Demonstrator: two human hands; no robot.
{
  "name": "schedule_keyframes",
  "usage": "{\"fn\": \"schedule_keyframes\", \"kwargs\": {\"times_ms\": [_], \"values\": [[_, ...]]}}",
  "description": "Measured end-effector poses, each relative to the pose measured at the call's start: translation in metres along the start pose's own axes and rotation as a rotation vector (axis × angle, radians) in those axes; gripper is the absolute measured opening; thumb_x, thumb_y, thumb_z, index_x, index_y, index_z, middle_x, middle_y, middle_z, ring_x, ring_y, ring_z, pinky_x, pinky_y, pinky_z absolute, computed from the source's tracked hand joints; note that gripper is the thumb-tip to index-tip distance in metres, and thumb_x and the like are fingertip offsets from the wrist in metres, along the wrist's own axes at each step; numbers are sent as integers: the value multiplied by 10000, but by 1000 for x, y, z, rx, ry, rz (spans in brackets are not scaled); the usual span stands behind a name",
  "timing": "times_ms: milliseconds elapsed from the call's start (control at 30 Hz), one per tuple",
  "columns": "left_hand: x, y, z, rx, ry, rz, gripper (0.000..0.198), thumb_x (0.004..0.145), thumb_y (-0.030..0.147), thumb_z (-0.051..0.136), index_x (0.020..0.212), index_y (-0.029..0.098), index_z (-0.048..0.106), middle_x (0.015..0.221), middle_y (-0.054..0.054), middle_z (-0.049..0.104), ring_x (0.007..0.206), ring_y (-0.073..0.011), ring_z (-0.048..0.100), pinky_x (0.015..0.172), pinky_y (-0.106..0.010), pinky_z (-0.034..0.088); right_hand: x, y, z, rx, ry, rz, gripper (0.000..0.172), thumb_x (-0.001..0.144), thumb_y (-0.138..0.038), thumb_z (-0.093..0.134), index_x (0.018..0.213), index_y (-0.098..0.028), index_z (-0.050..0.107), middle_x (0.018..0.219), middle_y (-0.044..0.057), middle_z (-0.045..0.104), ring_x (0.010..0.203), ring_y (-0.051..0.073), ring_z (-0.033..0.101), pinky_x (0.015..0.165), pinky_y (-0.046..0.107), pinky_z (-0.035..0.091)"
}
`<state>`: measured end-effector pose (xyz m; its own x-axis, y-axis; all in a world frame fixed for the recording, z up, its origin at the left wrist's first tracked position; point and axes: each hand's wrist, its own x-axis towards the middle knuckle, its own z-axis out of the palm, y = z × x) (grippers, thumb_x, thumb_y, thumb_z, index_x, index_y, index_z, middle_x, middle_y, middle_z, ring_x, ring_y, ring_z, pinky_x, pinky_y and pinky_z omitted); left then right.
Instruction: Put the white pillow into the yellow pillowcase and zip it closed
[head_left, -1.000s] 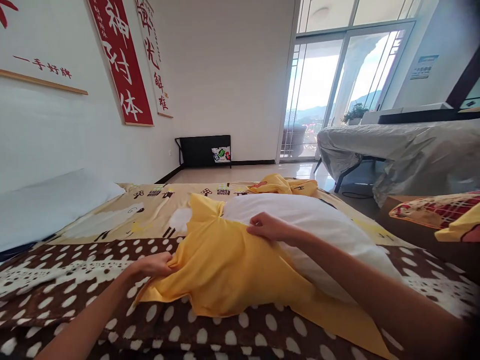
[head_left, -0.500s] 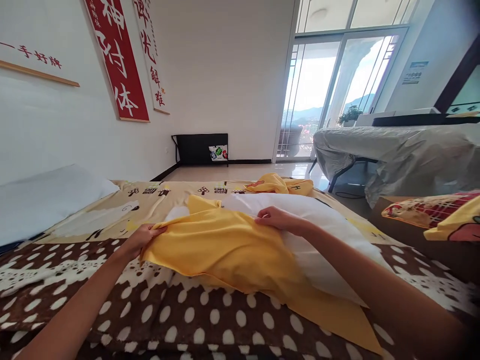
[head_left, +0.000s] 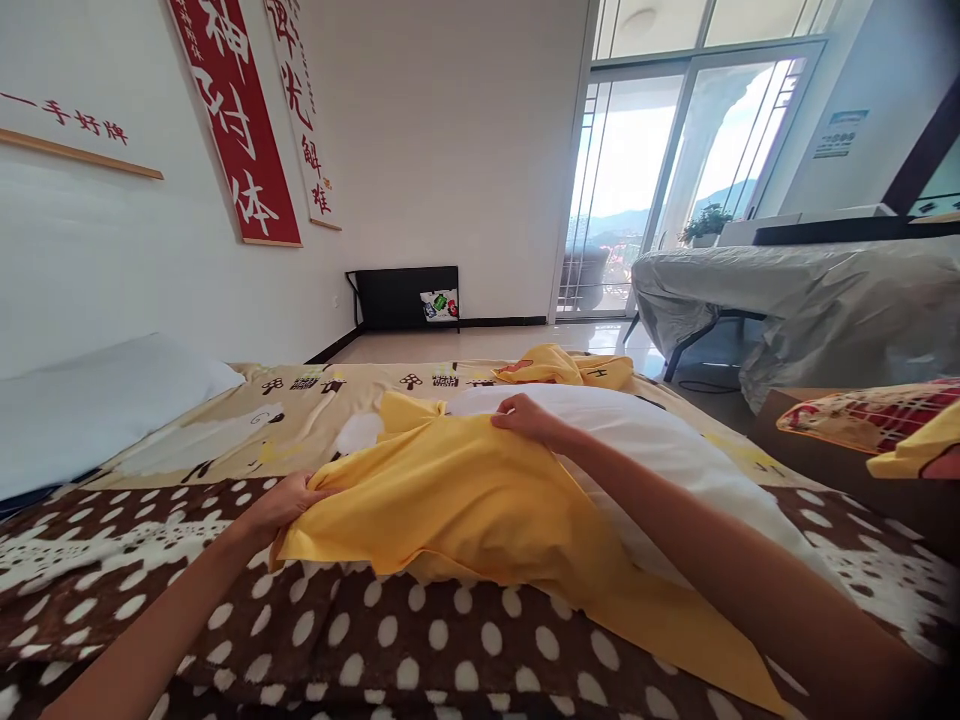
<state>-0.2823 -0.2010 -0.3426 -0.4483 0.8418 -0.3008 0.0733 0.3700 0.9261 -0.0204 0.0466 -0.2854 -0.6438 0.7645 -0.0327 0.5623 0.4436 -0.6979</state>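
I saw the pillow point(head_left: 675, 455) lying on the blanket point(head_left: 450, 650), with the pillowcase point(head_left: 465, 500) over its left end. Left hand point(head_left: 289, 500) sat at the case's left edge, right hand point(head_left: 525, 415) on top. A spare pillow point(head_left: 97, 400) lay far left by the wall.

Daylight comes through the glass door point(head_left: 660, 180); left of it, a white wall point(head_left: 450, 130) carries red banners point(head_left: 232, 120).

Bright daylight pours through the glass doors point(head_left: 675, 180) at the back — blown out there, glinting off the floor point(head_left: 480, 345) — while wide-angle distortion bends the edges and the near forearms blur.
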Motion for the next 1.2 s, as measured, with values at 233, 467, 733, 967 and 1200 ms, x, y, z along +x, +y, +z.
{"fn": "schedule_keyframes", "kwargs": {"times_ms": [233, 467, 733, 967, 1200], "values": [[-28, -23, -7, -174, -84, -112, 550, 509, 444, 867, 935, 166, 656, 880, -80, 737, 737, -260, 699, 631, -313, 578, -15, -12, 22, -313, 209, -269, 81, 806, -152, 541, 864, -151, 597, 986, 113, 613, 980, 232, 538, 784, 292, 390], [-37, -22, 20, -404, 169, -7, 568, 549, 342, 852, 1012, 146, 586, 870, -93, 732, 719, -263, 705, 591, -310, 575, -59, -82, 106, -383, -90, -852, 198, 921, -229, 435, 877, -156, 614, 890, 56, 665, 731, 142, 571, 616, 247, 353], [-44, -28, 35, -541, 255, 21, 386, 644, 253, 766, 981, 129, 623, 824, -98, 735, 741, -254, 716, 591, -276, 566, -48, -100, 162, -446, -231, -896, 243, 926, -313, 415, 898, -148, 590, 911, 89, 686, 696, 178, 618, 537, 268, 344], [-39, -37, 33, -613, 176, 39, 380, 609, 260, 794, 929, 145, 626, 817, -95, 733, 790, -278, 715, 648, -309, 569, -48, -88, 162, -580, -89, -1040, 168, 921, -288, 451, 996, -157, 527, 939, 82, 657, 734, 198, 627, 557, 293, 373], [-40, -43, 34, -603, 230, -55, 323, 610, 250, 790, 850, 175, 587, 769, -56, 717, 786, -254, 706, 654, -304, 558, -41, -79, 156, -749, -159, -1168, 106, 847, -127, 493, 942, -165, 522, 824, 39, 643, 721, 167, 610, 586, 289, 349]]}}
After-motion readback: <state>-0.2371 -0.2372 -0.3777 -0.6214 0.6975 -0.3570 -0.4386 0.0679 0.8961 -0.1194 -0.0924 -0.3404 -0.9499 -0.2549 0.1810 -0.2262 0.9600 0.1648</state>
